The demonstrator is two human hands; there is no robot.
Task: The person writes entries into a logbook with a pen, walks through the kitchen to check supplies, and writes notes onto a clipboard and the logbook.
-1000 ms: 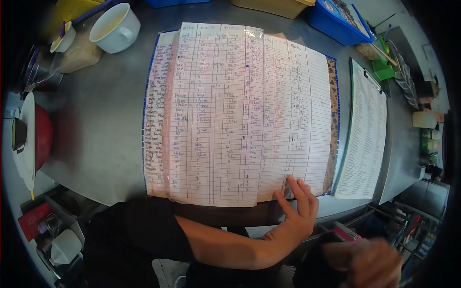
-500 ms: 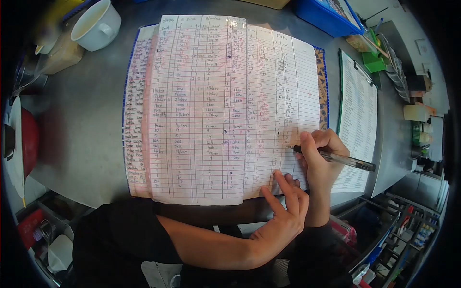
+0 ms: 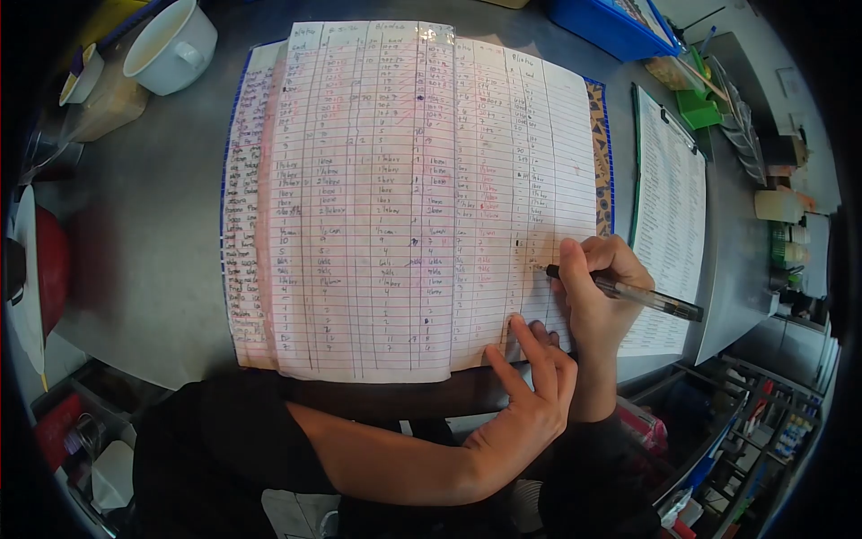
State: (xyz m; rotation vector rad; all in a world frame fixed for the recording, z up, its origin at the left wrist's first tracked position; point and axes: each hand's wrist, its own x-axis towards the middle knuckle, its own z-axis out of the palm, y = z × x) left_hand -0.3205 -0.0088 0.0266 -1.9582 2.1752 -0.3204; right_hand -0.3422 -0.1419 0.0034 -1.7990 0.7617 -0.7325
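An open notebook [image 3: 377, 357] with handwritten columns in dark and red ink lies in front of me. My right hand [image 3: 600, 296] is closed around a black pen [image 3: 651, 298], its tip at the lined right-hand page near a narrow column of entries. My left hand [image 3: 534, 382] reaches across from the left, fingers apart, with fingertips resting on the lower part of that same page. A narrower page folded over the middle carries a strip of clear tape at its top. To the right, a clipboard [image 3: 669, 211] holds a printed list, partly beneath my right hand and the pen.
A white cup [image 3: 180, 49] and a plastic container [image 3: 108, 103] stand at the upper left of the metal counter [image 3: 171, 225]. A red pot [image 3: 54, 269] is at the left edge. Behind the clipboard are a blue bin [image 3: 611, 31] and a green holder [image 3: 700, 108].
The notebook appears slightly further left and up in view. The pen tip has shifted a little on the page; both hands keep nearly the same pose.
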